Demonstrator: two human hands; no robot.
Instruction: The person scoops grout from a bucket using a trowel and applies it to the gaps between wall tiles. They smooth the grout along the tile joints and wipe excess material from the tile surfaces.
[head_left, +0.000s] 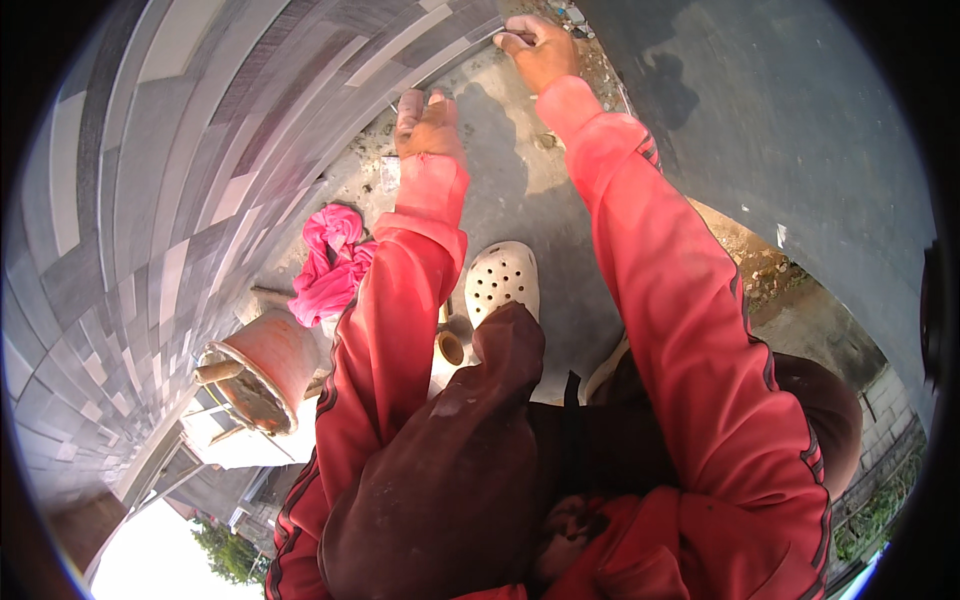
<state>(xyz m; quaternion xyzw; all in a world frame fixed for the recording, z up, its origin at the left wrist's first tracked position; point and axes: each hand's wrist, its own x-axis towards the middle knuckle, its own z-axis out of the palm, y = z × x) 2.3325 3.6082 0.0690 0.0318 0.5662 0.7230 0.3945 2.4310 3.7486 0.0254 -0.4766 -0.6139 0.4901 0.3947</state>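
My right hand (541, 53) reaches to the bottom of the tiled wall (190, 150), near its far end. Its thumb and fingers come together at the wall's lower edge; anything between them is too small to make out. Closer to me, my left hand (428, 126) is beside the foot of the same wall, over the concrete floor (495, 150). Its visible fingers are slightly bent and apart, with pale dust on them, and I see nothing held. The wall is faced with narrow strips in greys, white and dull purple.
A bright pink cloth (330, 262) lies left of my arm. Beside it, a worn reddish bucket (270, 365) has a handle sticking out. A ring-shaped brown object (449, 348) is near my beige clog (503, 280). A dark grey wall (800, 140) stands at the right, with rubble (750, 255) along its foot.
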